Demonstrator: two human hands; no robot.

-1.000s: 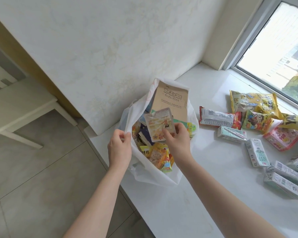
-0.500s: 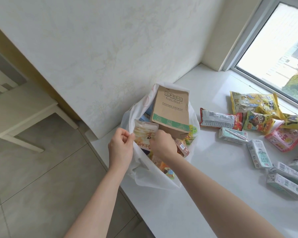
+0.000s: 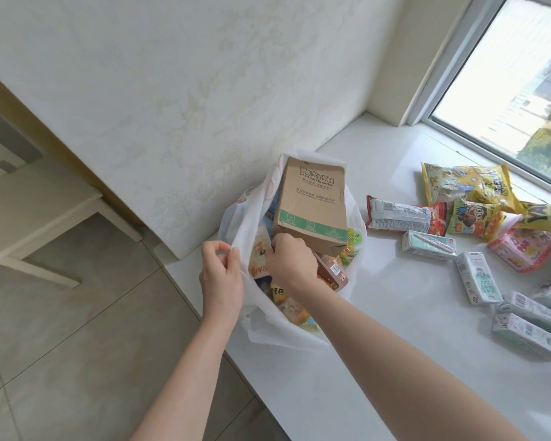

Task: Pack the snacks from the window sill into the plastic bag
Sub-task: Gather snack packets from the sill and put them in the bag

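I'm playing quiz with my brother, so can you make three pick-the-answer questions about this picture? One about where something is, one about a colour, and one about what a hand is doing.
1. Where is the cardboard box?
A. On the floor
B. Sticking out of the plastic bag
C. Against the window glass

2. What colour is the stripe along the box's lower edge?
A. Green
B. Red
C. Purple

3. What is the left hand doing?
A. Lying flat on the sill
B. Holding a carton
C. Pinching the bag's rim

Answers:
1 B, the box stands up out of the open bag, among the snacks inside.
2 A, a green band runs across the brown box near its bottom.
3 C, thumb and fingers pinch the white rim, while the right hand reaches into the bag.
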